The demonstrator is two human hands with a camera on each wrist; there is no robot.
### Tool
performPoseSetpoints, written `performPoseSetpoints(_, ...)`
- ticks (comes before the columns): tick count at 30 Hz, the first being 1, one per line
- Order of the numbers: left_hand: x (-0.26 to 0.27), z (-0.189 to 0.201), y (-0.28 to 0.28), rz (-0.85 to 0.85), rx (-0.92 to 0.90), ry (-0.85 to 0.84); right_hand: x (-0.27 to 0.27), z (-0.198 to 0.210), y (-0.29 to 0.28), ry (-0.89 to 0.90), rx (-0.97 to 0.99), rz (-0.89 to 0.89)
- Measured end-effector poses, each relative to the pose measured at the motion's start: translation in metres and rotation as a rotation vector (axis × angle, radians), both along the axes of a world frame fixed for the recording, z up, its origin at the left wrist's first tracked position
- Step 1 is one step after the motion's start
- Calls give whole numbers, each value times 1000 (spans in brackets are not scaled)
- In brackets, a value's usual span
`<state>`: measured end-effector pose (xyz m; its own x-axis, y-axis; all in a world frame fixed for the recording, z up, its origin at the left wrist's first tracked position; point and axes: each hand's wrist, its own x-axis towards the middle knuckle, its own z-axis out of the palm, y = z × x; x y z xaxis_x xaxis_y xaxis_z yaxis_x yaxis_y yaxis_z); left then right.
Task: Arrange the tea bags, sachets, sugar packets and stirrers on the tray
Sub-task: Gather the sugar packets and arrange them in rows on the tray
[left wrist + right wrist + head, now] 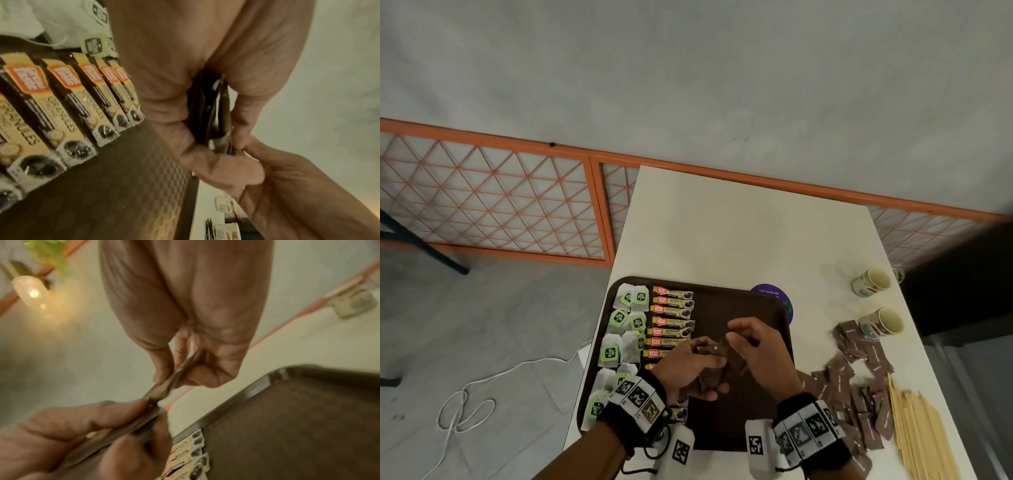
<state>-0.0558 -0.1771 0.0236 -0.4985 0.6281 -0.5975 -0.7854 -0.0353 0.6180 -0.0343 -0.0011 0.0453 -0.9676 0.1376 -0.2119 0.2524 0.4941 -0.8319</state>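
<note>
A small stack of brown sugar packets (pixel 714 371) is held upright in the left hand (pixel 690 368), thumb and curled fingers closed round its lower part, above the near middle of the tray (pixel 739 301). The top packet (pixel 174 379) is pinched at its upper end between the thumb and fingertips of the right hand (pixel 755 349), whose other fingers are curled in. From the right wrist view the packet is seen edge-on, its long axis running from the left hand's grip up to the right hand's pinch; the two hands are almost touching.

The bare floor of the tray lies directly beneath and to the right of both hands, from the centre to the right edge. The left edge is taken by tea bags (pixel 626 318) and the next column by sachets (pixel 673 322), laid crosswise with their long axes towards the right edge. The right hand is judged the nearer to the free space, so the peeled packet would most easily be set down by it, probably just right of the sachet column.

Loose packets (pixel 859 380) are scattered on the table (pixel 722 222) beyond the tray's right edge, with the stirrers (pixel 917 431) at the table's near right corner, none yet on the tray. Two cups (pixel 876 301) stand towards the table's right edge.
</note>
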Motion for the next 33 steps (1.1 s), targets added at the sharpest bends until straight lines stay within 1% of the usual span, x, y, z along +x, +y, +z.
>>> performPoseSetpoints(2, 2, 0, 6, 24, 12, 5, -1, -3, 0, 0, -54, -45)
performPoseSetpoints(5, 3, -1, 9, 79, -16, -6, -4, -10, 3, -48, -101, -74)
performPoseSetpoints(7, 3, -4, 9, 185, -15, -53, -5, -14, 3, -86, -164, -113)
performPoseSetpoints(9, 2, -7, 9, 292, -14, -98, -4, -17, -1, -149, -237, -92)
performPoseSetpoints(11, 1, -11, 9, 357, -64, -110, -9, -24, -2, -206, -263, -77)
performPoseSetpoints(13, 0, -14, 6, 428, -122, -121, -26, -36, 1, -259, -252, -144)
performPoseSetpoints(15, -2, -16, -4, 494, -154, -149, -52, -52, 8, -299, -184, -180)
performPoseSetpoints(17, -2, -17, -17, 516, -167, -175, -78, -67, 11, -338, -137, -141)
performPoseSetpoints(20, -2, -14, -34, 511, -161, -204, -105, -77, 10, -348, -43, -71)
performPoseSetpoints(23, -3, -11, -40, 505, -158, -201, -108, -74, 14, -360, 280, -93)
performPoseSetpoints(25, -5, -11, -39, 501, -151, -192, -99, -68, 12, -283, 384, -90)
performPoseSetpoints(26, -6, -10, -38, 500, -151, -189, -94, -66, 8, -216, 409, -39)
performPoseSetpoints(28, -6, -8, -36, 493, -139, -185, -85, -71, -2, -114, 455, 152)
performPoseSetpoints(30, -7, -5, -35, 486, -124, -189, -79, -80, -8, -81, 538, 326)
performPoseSetpoints(31, -8, -3, -35, 482, -113, -194, -77, -84, -9, -81, 572, 352)
performPoseSetpoints(33, -9, 0, -36, 474, -79, -214, -76, -86, -7, -78, 586, 332)
